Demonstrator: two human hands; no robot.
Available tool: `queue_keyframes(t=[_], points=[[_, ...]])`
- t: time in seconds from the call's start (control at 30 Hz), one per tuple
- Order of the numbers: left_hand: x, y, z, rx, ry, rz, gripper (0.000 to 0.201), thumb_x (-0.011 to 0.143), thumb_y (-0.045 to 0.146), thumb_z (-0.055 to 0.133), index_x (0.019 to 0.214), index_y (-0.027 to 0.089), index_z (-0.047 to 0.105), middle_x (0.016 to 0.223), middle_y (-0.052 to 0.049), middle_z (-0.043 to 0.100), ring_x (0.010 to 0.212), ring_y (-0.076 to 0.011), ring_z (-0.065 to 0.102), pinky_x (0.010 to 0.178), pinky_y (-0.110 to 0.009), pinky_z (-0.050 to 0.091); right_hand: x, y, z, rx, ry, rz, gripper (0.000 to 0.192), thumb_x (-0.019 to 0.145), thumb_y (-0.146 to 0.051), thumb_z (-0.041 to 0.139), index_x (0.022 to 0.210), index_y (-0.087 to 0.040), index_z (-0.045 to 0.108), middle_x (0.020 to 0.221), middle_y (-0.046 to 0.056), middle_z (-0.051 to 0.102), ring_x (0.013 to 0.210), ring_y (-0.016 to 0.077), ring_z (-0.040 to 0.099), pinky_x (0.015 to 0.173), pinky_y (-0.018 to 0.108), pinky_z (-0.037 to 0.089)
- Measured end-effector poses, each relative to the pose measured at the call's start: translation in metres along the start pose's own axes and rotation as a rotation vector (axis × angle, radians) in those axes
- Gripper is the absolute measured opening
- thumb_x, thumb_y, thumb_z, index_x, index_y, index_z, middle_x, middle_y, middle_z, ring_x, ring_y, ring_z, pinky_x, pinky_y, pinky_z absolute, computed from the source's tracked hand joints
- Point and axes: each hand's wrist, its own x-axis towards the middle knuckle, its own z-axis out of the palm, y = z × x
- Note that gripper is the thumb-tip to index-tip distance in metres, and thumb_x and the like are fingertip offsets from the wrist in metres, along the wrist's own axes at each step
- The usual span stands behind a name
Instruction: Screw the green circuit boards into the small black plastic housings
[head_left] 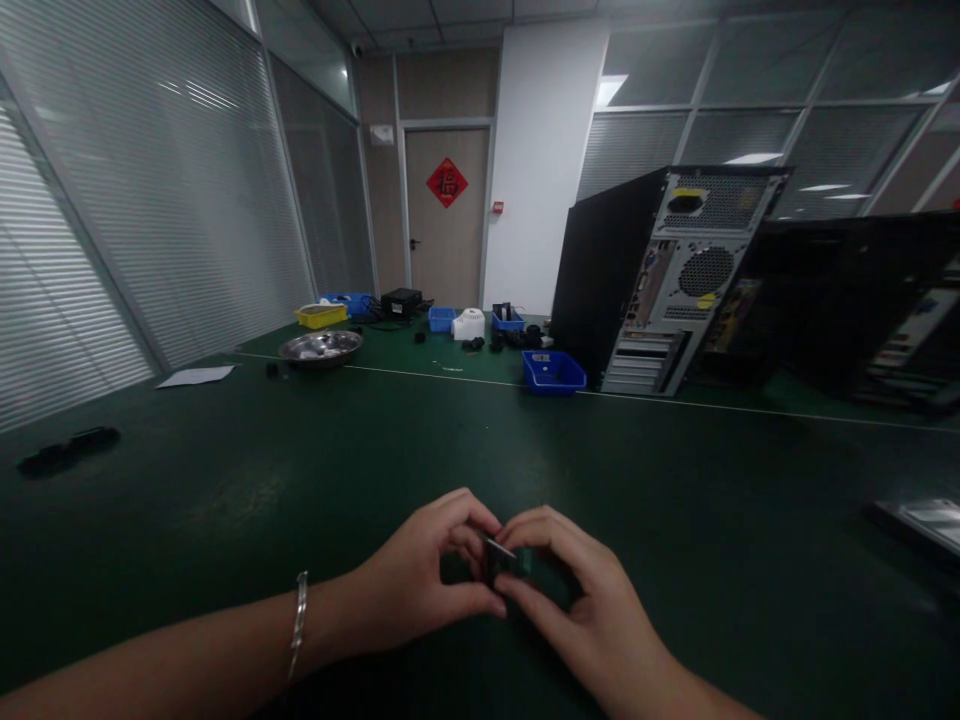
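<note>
So both hands are pinching one small part (502, 549) with a thin pale edge, just over the green surface (405, 440). Left hand (420, 570) and right hand (592, 590) each have a fingertip grip on it, and fingers hide most of it. Blue tray (555, 384) sits farther back, right beside a black computer case (600, 270).

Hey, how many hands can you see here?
2: the right hand, pinching a small part over the green tabletop, and the left hand, curled close beside it. No others show.
</note>
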Motion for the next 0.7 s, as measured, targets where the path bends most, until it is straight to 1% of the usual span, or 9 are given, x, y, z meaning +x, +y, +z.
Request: queue_keyframes(t=[0.13,0.27,0.33,0.47,0.57,0.7], points=[[-0.0006,-0.0011,0.0,0.002,0.006,-0.002,0.039,0.069,0.02,0.081,0.099,0.016,0.058,0.099,-0.002,0.054,0.084,-0.0151,0.06,0.078,-0.033,0.053,-0.0002,0.0006,0.0,-0.01,-0.027,0.012,0.019,0.082,-0.006,0.066,0.093,-0.021,0.064,0.093,0.004,0.067,0.087,0.0191,0.064,0.078,0.029,0.05],[-0.0017,-0.0037,0.0007,-0.064,0.011,-0.017,0.039,0.068,0.017,0.081,0.1,0.017,0.058,0.101,-0.002,0.053,0.084,-0.0152,0.06,0.078,-0.035,0.052,-0.0004,-0.0002,0.0003,-0.01,-0.041,0.006,0.016,0.082,-0.008,0.068,0.091,-0.021,0.064,0.092,0.003,0.067,0.086,0.0186,0.064,0.077,0.028,0.05],[-0.0017,-0.0037,0.0013,-0.136,-0.007,-0.052,0.041,0.067,0.014,0.081,0.1,0.017,0.057,0.1,-0.002,0.055,0.085,-0.0154,0.06,0.078,-0.034,0.051,-0.0002,-0.0005,0.0001,-0.008,-0.044,-0.006,0.015,0.082,-0.009,0.068,0.091,-0.021,0.064,0.091,0.003,0.066,0.085,0.0182,0.064,0.077,0.028,0.05],[-0.0004,-0.0008,0.0014,-0.385,-0.085,-0.156,0.044,0.068,0.005,0.077,0.102,0.016,0.052,0.092,-0.001,0.063,0.084,-0.0135,0.062,0.079,-0.032,0.047,-0.0004,-0.0013,-0.0008,-0.021,-0.045,-0.032,0.014,0.083,-0.011,0.069,0.092,-0.021,0.064,0.092,0.003,0.066,0.086,0.0179,0.064,0.076,0.027,0.05],[0.0011,0.0005,-0.0005,-0.524,-0.137,-0.216,0.045,0.07,0.007,0.076,0.107,0.015,0.052,0.094,-0.001,0.063,0.082,-0.0115,0.062,0.077,-0.028,0.046,-0.0013,-0.002,-0.0009,-0.033,-0.053,-0.044,0.014,0.084,-0.011,0.068,0.093,-0.021,0.065,0.093,0.004,0.067,0.087,0.018,0.065,0.078,0.027,0.05],[0.0032,-0.0033,-0.0039,-0.561,-0.087,-0.23,0.037,0.073,0.016,0.076,0.106,0.015,0.058,0.099,-0.002,0.058,0.085,-0.0127,0.061,0.076,-0.027,0.046,-0.0016,-0.0024,-0.0003,-0.05,-0.07,-0.05,0.015,0.084,-0.014,0.069,0.096,-0.022,0.065,0.094,0.003,0.068,0.089,0.0185,0.065,0.079,0.027,0.051]])
